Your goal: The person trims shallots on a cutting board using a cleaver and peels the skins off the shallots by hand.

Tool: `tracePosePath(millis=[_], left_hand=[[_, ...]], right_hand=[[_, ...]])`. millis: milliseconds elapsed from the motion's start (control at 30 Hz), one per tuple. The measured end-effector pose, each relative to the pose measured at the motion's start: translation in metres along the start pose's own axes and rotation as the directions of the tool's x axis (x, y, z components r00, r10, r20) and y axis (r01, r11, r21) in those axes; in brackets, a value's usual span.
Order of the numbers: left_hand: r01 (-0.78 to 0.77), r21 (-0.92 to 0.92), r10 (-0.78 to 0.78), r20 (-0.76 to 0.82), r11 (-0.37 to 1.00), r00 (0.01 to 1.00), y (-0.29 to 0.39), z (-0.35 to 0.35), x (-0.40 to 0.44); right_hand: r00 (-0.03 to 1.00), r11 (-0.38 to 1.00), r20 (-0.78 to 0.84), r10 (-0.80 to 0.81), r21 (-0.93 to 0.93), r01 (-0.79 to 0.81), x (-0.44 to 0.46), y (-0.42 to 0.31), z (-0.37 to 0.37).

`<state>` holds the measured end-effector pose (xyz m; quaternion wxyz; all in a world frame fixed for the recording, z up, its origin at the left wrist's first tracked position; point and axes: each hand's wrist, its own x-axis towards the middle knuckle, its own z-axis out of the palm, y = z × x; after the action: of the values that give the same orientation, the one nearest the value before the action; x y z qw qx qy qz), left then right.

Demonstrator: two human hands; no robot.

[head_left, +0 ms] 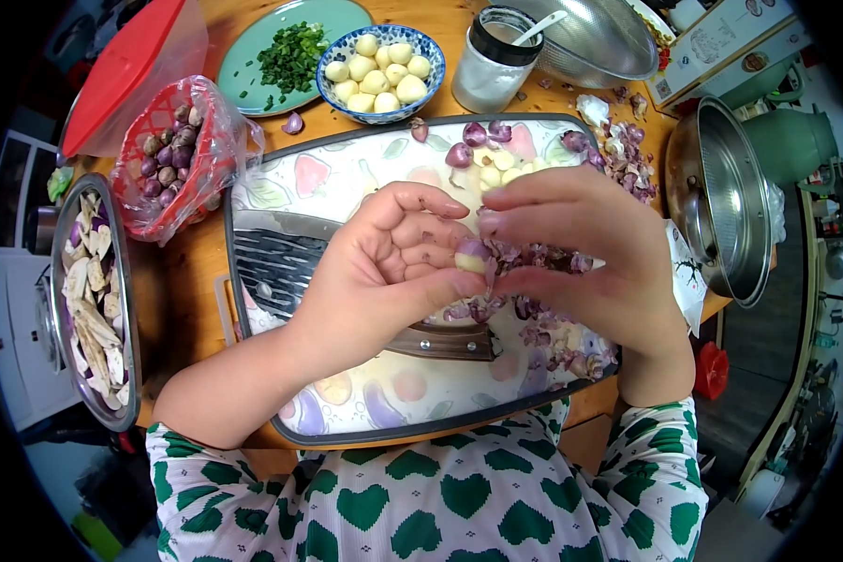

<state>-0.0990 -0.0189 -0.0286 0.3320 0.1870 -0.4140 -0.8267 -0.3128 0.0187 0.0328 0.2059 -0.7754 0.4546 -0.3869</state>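
Note:
My left hand is closed on a partly peeled garlic clove, with pale flesh below and purple skin on top. Facing it, my right hand has its thumb and fingers apart; the thumb tip is close to a strip of loose skin at the clove. Beneath both hands is a patterned cutting board with a dark rim. A wide cleaver lies across it, its brown handle toward me. Peeled cloves and unpeeled purple garlic rest near the board's far edge.
Purple skins litter the board's right side. Behind it stand a bowl of peeled garlic, a plate with chopped greens and a jar. A red basket and metal tray are left, a steel basin right.

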Motion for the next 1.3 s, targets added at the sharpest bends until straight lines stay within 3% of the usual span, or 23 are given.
tracePosePath(millis=[167,267,467,567,667,767,867,1067,1300], left_hand=[[-0.009,0.031,0.008,0.008,0.999,1.0,-0.002,0.001,0.0],[0.046,0.103,-0.042,-0.044,0.994,0.998,0.005,0.002,0.0],[0.09,0.067,-0.084,-0.091,0.994,0.992,0.007,0.001,0.002],[0.065,0.025,-0.063,-0.085,0.998,0.994,0.005,0.002,0.001],[0.07,0.023,-0.068,-0.079,0.997,0.995,0.003,-0.001,0.001],[0.093,0.104,-0.089,-0.041,0.99,0.995,0.006,-0.001,0.0],[0.049,0.073,-0.048,-0.02,0.996,0.999,0.006,0.003,0.001],[0.048,0.058,-0.047,-0.022,0.997,0.999,0.006,0.005,0.0],[0.024,0.062,-0.023,-0.027,0.998,0.999,0.004,0.002,-0.001]], right_hand=[[0.982,0.985,0.083,-0.171,0.029,0.169,-0.009,0.01,0.002],[0.999,1.0,0.032,0.025,-0.002,-0.025,-0.012,0.002,-0.005],[0.992,0.986,0.128,0.004,-0.168,0.017,-0.004,0.007,-0.013],[0.983,0.992,0.132,0.125,-0.01,-0.125,-0.006,0.004,-0.01],[0.998,0.997,0.026,0.055,0.054,-0.056,-0.006,0.005,0.0],[0.993,0.992,0.029,-0.115,-0.056,0.117,-0.004,0.006,0.004],[0.982,0.982,0.056,-0.181,-0.037,0.184,-0.006,0.01,0.002],[0.981,0.978,0.048,-0.189,-0.077,0.193,-0.008,0.01,-0.001],[0.948,0.943,0.037,-0.315,-0.105,0.317,-0.007,0.018,0.0]])
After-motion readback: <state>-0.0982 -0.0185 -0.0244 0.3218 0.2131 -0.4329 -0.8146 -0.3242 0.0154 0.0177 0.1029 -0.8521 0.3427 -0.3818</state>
